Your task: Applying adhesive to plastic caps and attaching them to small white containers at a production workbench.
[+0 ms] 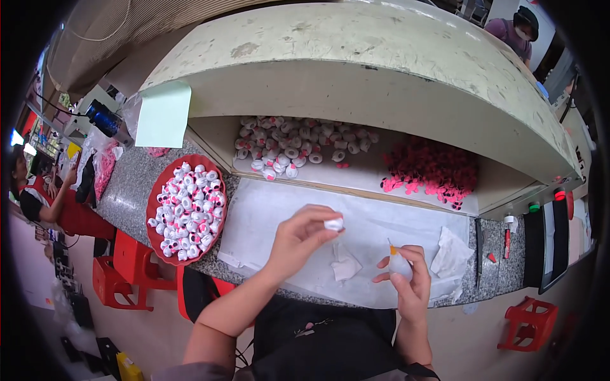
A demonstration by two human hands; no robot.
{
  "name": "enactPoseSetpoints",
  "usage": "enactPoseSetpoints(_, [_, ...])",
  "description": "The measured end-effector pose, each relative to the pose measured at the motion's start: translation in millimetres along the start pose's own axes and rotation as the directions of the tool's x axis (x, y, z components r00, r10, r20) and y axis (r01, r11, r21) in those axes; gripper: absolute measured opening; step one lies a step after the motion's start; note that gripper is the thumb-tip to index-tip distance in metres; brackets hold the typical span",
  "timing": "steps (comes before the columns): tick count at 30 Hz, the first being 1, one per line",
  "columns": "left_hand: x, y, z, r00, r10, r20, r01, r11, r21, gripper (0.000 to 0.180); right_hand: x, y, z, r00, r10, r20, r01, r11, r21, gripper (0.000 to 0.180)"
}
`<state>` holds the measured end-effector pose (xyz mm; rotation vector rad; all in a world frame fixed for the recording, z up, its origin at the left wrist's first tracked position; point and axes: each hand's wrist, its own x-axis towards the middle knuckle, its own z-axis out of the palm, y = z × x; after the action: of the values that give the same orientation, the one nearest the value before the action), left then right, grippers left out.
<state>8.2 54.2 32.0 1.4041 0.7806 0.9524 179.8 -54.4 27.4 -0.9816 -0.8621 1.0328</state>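
pinched between thumb and fingertips, the left hand [298,236] clamps a small white piece [333,223] just above the middle of the frame, lifted off the table so its face turns toward the other hand. right hand [406,279], lower right of centre, closes around a small squeeze bottle [398,260] whose orange nozzle tilts up and left toward that piece, seemingly so the tip can reach it. both hover over a white sheet [267,216] spread on the grey speckled counter [127,190]. a red tray [184,209] heaped with white pieces sits at left within easy reach; more white pieces and a pile of pink parts [432,171] lie in the open shelf behind. red stools [527,324] stand on the floor, and a person in red sits at the far left edge.
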Motion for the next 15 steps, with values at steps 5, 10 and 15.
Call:
enactPoseSetpoints(5, [-34,-24,14,0.997,-0.069,-0.022,0.049,0.863,-0.503,0.026,-4,-7,8,0.989,-0.034,-0.140,0.047,0.995,0.091,0.029])
enactPoseSetpoints(10, [-48,-23,23,0.991,-0.128,-0.048,0.077,0.812,-0.579,0.029,-4,-10,22,0.929,-0.204,-0.309,0.214,0.977,-0.001,0.035])
enactPoseSetpoints(15, [-51,-23,20,0.994,-0.113,-0.009,0.081,0.766,-0.638,0.033,-13,-7,36,0.883,-0.463,-0.074,0.420,0.851,-0.315,0.038])
